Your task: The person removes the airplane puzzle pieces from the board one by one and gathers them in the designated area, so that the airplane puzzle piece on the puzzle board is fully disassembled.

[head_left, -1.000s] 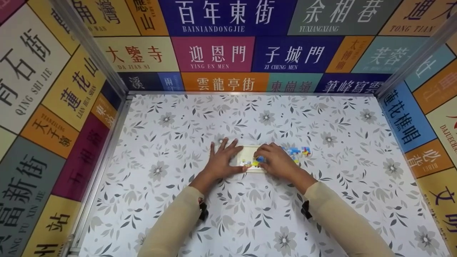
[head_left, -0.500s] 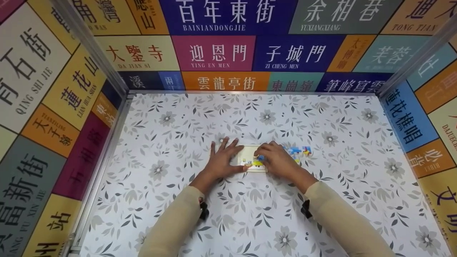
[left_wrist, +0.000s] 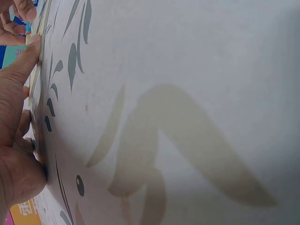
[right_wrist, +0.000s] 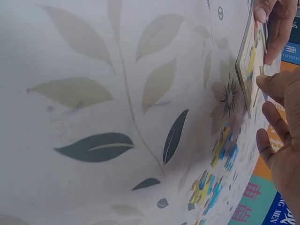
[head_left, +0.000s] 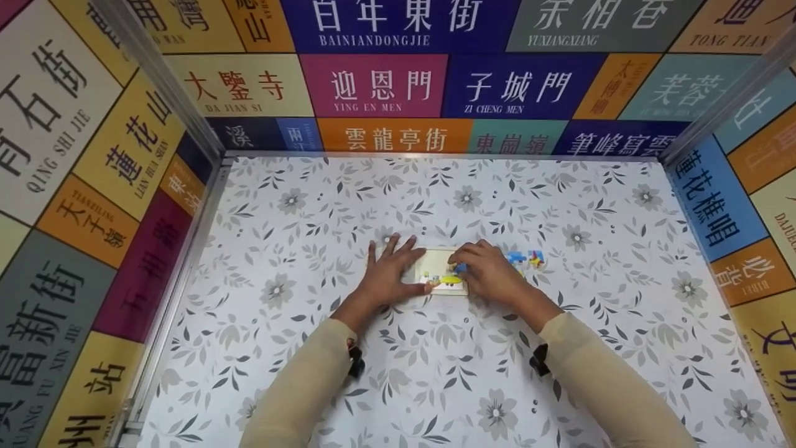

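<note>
While the left hand (head_left: 388, 277), fingers spread, touches the jigsaw tray (head_left: 436, 260) at nine o'clock, the right hand (head_left: 492, 274) pinches a blue puzzle piece (head_left: 461, 269) (loose pieces (head_left: 515, 256) lie toward three).

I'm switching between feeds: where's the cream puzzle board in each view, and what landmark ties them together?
Head: the cream puzzle board lies slightly right of and below picture centre.
Left wrist: a thin, edge-on strip at upper left, partly hidden.
Right wrist: upper right, seen at a steep slant.
Shared landmark: the left hand, its thumb on the board.
</note>
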`<state>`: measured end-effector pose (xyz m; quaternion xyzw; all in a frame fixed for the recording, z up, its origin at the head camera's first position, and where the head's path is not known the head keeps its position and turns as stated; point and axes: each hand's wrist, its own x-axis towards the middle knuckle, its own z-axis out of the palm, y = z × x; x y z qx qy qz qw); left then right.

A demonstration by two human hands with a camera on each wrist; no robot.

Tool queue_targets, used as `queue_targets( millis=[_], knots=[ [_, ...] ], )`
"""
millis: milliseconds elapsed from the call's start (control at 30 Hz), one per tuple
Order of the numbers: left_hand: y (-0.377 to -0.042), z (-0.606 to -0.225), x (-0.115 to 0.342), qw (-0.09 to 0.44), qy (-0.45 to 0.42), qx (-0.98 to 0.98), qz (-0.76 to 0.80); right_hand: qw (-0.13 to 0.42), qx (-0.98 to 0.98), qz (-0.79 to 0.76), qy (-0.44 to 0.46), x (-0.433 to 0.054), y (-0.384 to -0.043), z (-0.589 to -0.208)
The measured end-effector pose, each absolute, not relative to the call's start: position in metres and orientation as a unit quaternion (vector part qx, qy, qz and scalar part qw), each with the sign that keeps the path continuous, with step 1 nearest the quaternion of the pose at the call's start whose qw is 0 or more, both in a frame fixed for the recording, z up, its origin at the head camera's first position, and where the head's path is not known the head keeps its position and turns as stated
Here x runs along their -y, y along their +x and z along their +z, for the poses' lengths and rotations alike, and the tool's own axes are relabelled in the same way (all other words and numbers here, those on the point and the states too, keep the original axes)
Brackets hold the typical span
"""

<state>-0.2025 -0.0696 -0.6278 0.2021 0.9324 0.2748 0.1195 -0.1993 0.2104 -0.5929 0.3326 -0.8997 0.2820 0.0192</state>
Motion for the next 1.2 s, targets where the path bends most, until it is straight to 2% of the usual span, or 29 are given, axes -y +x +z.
queue_targets(
  millis=[333, 833, 1067, 1200],
  knots=[
    [-0.203, -0.629, 0.070, 0.119, 0.199, -0.932, 0.279, 0.045, 0.897, 0.281, 0.337, -0.234, -0.196, -0.593],
    [-0.200, -0.627, 0.071, 0.125, 0.201, -0.928, 0.288, 0.045, 0.912, 0.273, 0.302, -0.277, -0.182, -0.592],
    [-0.200, -0.624, 0.070, 0.126, 0.200, -0.931, 0.279, 0.082, 0.910, 0.268, 0.307, -0.298, -0.179, -0.594],
    [-0.201, -0.624, 0.070, 0.125, 0.201, -0.931, 0.276, 0.073, 0.915, 0.261, 0.299, -0.309, -0.177, -0.592]
  ],
)
